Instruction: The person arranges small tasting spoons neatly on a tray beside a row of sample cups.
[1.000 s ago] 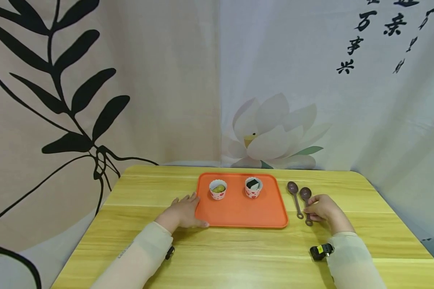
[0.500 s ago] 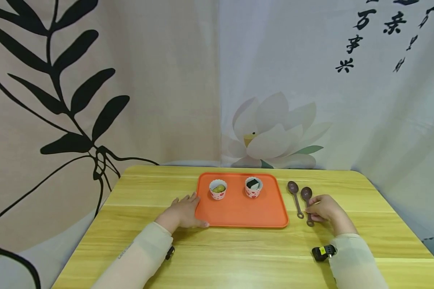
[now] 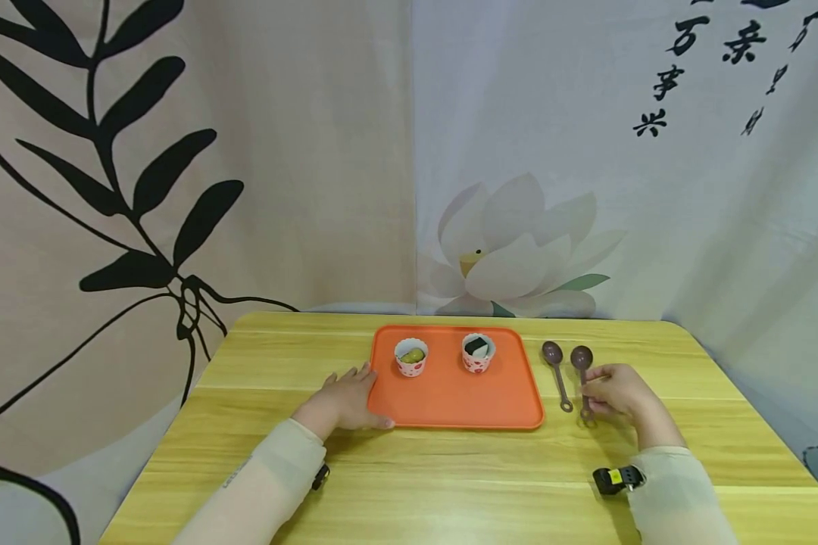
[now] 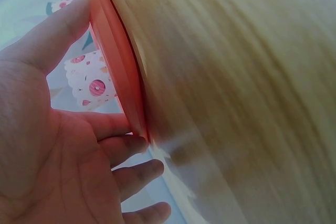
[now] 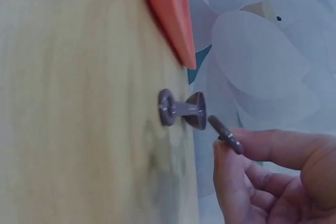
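Observation:
My left hand [image 3: 344, 399] rests at the near left corner of an orange tray [image 3: 457, 401]. In the left wrist view, its thumb and straight fingers touch the tray's rim [image 4: 118, 51]. My right hand [image 3: 620, 397] pinches a brown spoon [image 3: 582, 358] by its handle between thumb and fingers, bowl pointing away. From the right wrist, the held spoon's handle [image 5: 226, 135] shows end-on above the wooden surface. A second brown spoon [image 3: 552, 353] lies on the table between the tray and the held one.
On the tray stand two patterned paper cups: the left cup [image 3: 411, 368] has yellow-green pieces in it, the right cup [image 3: 476, 364] black and white ones. The wooden table [image 3: 463, 492] ends at a printed curtain [image 3: 327, 189]. A small camera [image 3: 616, 479] sits on the right wrist.
My right hand has shifted slightly to the right with its spoon, widening the gap to the other spoon. The left hand, tray and cups stay where they were.

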`<state>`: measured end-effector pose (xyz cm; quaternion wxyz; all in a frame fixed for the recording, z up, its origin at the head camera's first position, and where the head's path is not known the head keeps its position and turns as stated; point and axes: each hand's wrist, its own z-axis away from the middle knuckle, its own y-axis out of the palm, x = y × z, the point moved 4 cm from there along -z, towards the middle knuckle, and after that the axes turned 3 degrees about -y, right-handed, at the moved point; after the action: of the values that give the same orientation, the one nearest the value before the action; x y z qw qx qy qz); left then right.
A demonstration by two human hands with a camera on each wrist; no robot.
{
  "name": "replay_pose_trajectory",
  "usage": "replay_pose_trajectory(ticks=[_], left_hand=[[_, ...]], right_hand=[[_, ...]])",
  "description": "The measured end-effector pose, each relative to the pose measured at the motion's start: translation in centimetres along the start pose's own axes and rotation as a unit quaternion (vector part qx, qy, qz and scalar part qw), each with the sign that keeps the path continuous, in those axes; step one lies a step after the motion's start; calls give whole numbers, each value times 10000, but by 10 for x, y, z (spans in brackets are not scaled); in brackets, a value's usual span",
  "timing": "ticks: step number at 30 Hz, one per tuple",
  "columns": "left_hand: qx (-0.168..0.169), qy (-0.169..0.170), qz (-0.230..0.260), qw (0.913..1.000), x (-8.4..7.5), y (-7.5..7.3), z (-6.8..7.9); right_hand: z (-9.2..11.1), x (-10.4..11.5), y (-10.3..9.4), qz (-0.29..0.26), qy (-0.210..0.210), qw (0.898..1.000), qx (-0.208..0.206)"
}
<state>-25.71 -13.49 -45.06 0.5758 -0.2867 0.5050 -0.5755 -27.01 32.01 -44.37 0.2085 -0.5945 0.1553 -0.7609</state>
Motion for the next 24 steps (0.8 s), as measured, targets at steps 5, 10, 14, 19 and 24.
replay_pose_trajectory(ticks=[5, 10, 14, 19, 24], left_hand=[[-12, -12, 12, 10000, 0, -1, 1], [-22, 14, 52, 10000, -1, -1, 1], [-12, 14, 81, 10000, -1, 0, 0], [-18, 19, 65, 10000, 0, 0, -1], [-27, 24, 89, 10000, 1, 1, -2]], right_hand=[[5, 8, -1, -162, -124, 9998, 14], [9, 17, -2, -200, -210, 9996, 16], [11, 23, -1, -132, -306, 9994, 16], [15, 32, 0, -270, -415, 9988, 19], [17, 41, 3, -456, -581, 9973, 37]])
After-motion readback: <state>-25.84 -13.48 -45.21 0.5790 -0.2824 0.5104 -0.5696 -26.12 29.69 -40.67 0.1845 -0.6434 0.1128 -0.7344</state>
